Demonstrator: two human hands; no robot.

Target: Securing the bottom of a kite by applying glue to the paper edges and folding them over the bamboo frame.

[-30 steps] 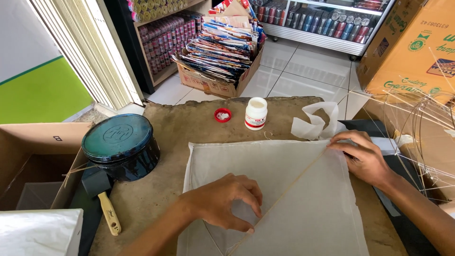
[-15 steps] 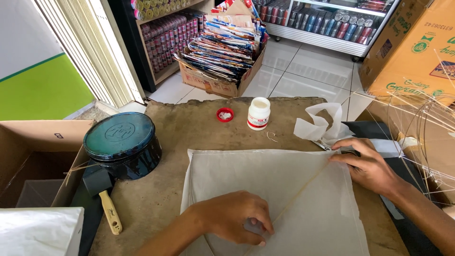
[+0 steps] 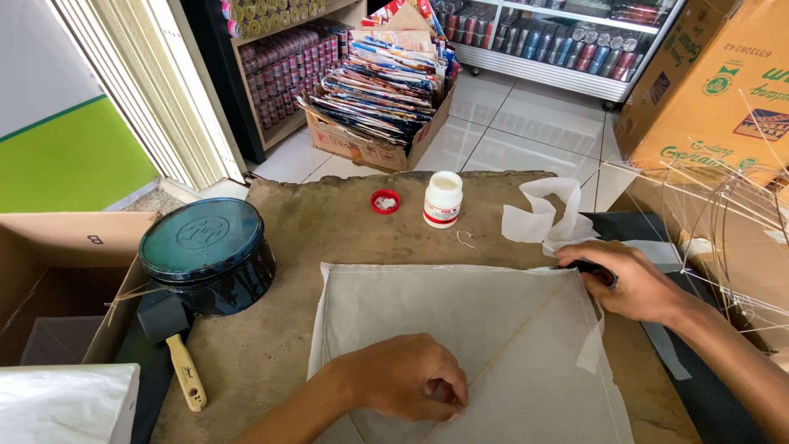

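Pressing down flat, the left hand [image 3: 411, 378] rests on a big sheet of thin white paper [image 3: 460, 329] that lies on the brown table [image 3: 329, 222]. A thin stick [image 3: 526, 333] runs across the paper. The right hand [image 3: 629, 279] curls around a small dark thing at the paper's top corner. A white glue bottle [image 3: 443, 200] stands just behind the paper.

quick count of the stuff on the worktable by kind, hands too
hands: 2, left and right
paper sheet: 1
thin stick: 1
glue bottle: 1
red cap: 1
round tin: 1
mallet: 1
paper scraps: 1 pile
total: 9
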